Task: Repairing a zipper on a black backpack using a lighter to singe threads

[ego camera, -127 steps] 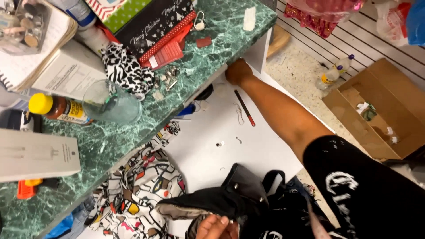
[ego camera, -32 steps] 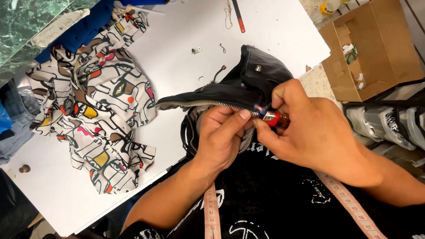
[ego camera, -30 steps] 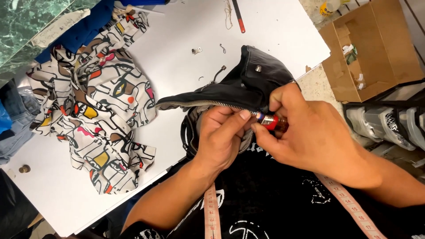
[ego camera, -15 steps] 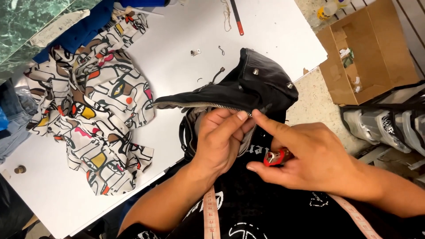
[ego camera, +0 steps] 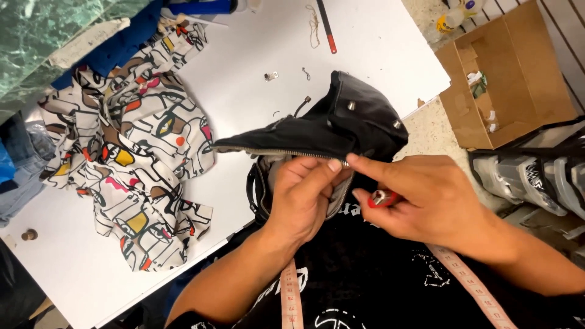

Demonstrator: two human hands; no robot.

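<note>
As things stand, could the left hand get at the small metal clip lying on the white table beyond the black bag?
Probably yes. The left hand pinches the black bag at its zipper; the metal clip lies on bare white table with only the bag's edge between.

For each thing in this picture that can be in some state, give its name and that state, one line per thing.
Black bag: held up off the table, zipper edge pinched.
Left hand: gripping the zipper.
Right hand: forefinger out, holding a red lighter, unlit.
Patterned cloth: crumpled on the table.
Cardboard box: open.
</note>
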